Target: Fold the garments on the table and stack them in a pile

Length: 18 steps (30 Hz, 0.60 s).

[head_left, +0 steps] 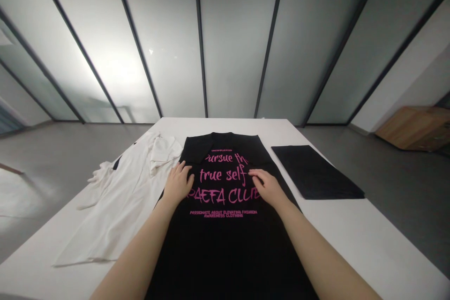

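A black T-shirt (225, 253) with pink lettering lies spread in front of me, neck end away from me. Both its sleeves appear folded inward over the chest, covering the ends of some printed words. My left hand (180, 182) rests on the shirt's left side, palm down with the fingers apart. On the right side, my right hand (267, 186) lies on the cloth, its fingers slightly bent and pointing inward across the print. Neither hand visibly grips any fabric.
White garments (119, 206) lie loosely heaped on the left of the white table (351, 243). A folded black garment (314, 173) sits flat on the right. Beyond the table's far edge stands a frosted glass partition (232, 56); a wooden cabinet (415, 126) is at far right.
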Motion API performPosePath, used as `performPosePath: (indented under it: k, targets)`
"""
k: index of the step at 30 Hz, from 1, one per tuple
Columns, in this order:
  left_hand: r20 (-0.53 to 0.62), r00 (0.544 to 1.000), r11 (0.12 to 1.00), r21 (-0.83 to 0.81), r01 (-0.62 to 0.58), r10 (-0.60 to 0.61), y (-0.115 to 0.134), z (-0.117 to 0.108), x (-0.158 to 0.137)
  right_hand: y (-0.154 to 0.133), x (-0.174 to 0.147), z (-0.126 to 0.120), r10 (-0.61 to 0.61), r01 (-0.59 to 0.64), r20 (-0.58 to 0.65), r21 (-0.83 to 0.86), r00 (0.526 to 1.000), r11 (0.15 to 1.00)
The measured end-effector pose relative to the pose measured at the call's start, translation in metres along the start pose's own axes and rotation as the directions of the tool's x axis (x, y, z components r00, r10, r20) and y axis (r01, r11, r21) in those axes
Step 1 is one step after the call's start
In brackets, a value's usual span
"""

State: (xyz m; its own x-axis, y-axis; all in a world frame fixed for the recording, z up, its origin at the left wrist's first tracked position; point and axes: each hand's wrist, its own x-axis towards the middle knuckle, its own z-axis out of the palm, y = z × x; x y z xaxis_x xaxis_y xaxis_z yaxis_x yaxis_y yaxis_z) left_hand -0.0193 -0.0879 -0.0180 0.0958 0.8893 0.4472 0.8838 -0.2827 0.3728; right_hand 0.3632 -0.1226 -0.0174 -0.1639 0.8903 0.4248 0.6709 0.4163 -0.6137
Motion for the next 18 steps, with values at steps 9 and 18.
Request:
performPosePath:
  k: [9,18]
  targets:
    - [0.351,0.929,0.992,-0.088,-0.093,0.118,0.032,0.015,-0.022,-0.046,-0.009,0.03,0.173,0.015,0.476,-0.367,0.862,0.93]
    - [0.371,0.925,0.994,0.032,-0.105,0.086,0.034,0.014,-0.026,-0.031,-0.019,0.03,0.336,-0.181,0.275,-0.465,0.901,0.866]
